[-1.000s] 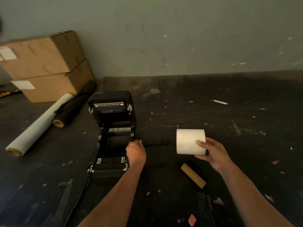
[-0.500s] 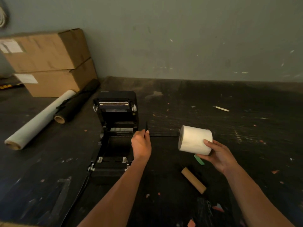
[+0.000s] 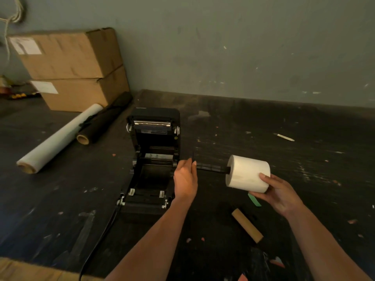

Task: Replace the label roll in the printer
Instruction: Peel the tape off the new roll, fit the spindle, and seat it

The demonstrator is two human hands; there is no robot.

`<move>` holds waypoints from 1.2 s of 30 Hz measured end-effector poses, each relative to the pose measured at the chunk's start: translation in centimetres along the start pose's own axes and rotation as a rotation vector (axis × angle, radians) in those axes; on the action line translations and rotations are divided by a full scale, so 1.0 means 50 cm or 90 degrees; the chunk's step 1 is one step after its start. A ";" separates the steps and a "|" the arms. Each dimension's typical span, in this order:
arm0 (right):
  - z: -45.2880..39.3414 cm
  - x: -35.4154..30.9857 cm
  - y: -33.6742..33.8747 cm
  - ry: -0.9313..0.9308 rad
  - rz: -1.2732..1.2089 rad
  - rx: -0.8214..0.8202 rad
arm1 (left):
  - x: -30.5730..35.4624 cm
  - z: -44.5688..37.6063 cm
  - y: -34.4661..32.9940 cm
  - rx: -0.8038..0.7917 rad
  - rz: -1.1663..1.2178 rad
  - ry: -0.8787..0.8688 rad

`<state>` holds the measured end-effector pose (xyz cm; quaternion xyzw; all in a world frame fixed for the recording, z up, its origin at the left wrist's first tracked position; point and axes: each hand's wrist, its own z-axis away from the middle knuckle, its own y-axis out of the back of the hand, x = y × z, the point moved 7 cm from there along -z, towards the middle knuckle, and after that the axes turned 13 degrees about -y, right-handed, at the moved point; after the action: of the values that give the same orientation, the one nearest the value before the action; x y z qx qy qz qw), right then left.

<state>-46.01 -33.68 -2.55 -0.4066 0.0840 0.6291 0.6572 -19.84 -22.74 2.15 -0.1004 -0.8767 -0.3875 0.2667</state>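
A black label printer (image 3: pixel 153 159) stands open on the dark table, its lid tilted back and its roll bay showing no roll. My left hand (image 3: pixel 185 180) is just right of the printer, pinching one end of a thin black spindle (image 3: pixel 211 168). The spindle's other end enters the core of a white label roll (image 3: pixel 246 173). My right hand (image 3: pixel 279 194) holds that roll from below and from its right end, above the table. A bare cardboard core (image 3: pixel 247 225) lies on the table under the roll.
Two stacked cardboard boxes (image 3: pixel 75 67) stand against the wall at the back left. A white roll (image 3: pixel 58 138) and a black roll (image 3: pixel 105 118) lie in front of them. The printer's cable (image 3: pixel 97 244) runs toward the near edge. Paper scraps, one green (image 3: pixel 254 200), lie about.
My left hand has lifted the black spindle off the table and fed its tip into the roll's core. My right hand has raised and turned the roll toward it.
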 end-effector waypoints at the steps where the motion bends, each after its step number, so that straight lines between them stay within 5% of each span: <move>1: -0.001 0.000 -0.002 -0.002 0.002 -0.002 | 0.003 0.000 -0.001 0.001 0.008 -0.007; 20: 0.003 -0.033 -0.097 0.041 0.134 0.015 | 0.021 0.013 -0.071 0.077 0.137 0.147; 28: 0.004 -0.053 -0.137 0.149 0.239 0.102 | -0.014 0.029 -0.126 0.109 0.370 0.442; 36: -0.010 -0.057 -0.152 0.239 0.339 0.178 | -0.029 0.043 -0.158 0.169 0.489 0.582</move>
<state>-39.56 -35.23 2.15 -0.3851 0.3920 0.6750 0.4923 -22.49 -26.49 -4.79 -0.1993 -0.6154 -0.1550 0.7467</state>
